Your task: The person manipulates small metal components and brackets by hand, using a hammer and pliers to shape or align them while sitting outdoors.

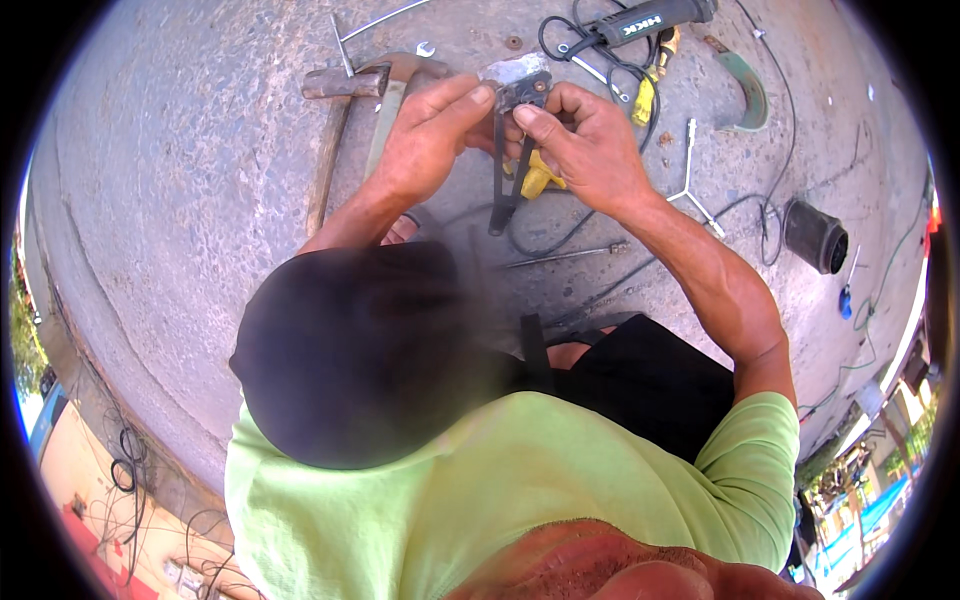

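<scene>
Both my hands are closed on a dark metal bracket [507, 165] held up over the concrete floor. It has a plate at the top and two narrow arms that meet at the lower end. My left hand [430, 130] pinches the plate's left side between thumb and fingers. On the right side, my right hand [592, 150] grips it with the thumb across the front. A pale, silvery patch [515, 68] shows just above the plate; what it belongs to is unclear. Below and behind the bracket lies a yellow object [541, 178], partly hidden.
Left of my hands lie a wooden-handled hammer [328, 165] and a T-handle wrench [343, 48]. Farther off are a corded power tool [655, 20], a yellow tool [645, 98] and a curved green piece [745, 92]. Rightward are a Y-shaped wrench [690, 178], black cylinder [812, 235] and blue-handled screwdriver [847, 302].
</scene>
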Motion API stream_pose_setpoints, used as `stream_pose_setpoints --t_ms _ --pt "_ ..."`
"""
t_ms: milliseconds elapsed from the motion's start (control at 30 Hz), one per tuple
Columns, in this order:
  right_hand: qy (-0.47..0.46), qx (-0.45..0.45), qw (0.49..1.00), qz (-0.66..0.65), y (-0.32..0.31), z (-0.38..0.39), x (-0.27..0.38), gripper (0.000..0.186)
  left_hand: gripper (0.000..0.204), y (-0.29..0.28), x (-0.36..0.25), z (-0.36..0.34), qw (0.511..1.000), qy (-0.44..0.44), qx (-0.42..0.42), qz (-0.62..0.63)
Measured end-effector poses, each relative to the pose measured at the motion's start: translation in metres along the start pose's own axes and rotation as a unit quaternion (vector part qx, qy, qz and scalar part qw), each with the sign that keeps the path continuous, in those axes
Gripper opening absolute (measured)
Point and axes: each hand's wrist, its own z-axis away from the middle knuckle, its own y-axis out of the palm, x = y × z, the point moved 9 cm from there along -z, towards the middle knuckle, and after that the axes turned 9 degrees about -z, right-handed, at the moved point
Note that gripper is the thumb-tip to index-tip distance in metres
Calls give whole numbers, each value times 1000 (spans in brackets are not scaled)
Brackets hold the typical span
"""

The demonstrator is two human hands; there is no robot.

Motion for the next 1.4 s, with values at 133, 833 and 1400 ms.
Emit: stream_pose_setpoints --t_ms 133,833,1400 --pt "8 -7 1000 -8 -1 1 -2 24 33 -2 8 -1 1000 -7 -9 0" --pt "0 -50 999 -19 -3 2 -1 30 23 2 8 -3 998 6 11 -55" --pt "49 2 998 28 -18 15 -32 35 17 -12 19 0 999 -24 -32 7"
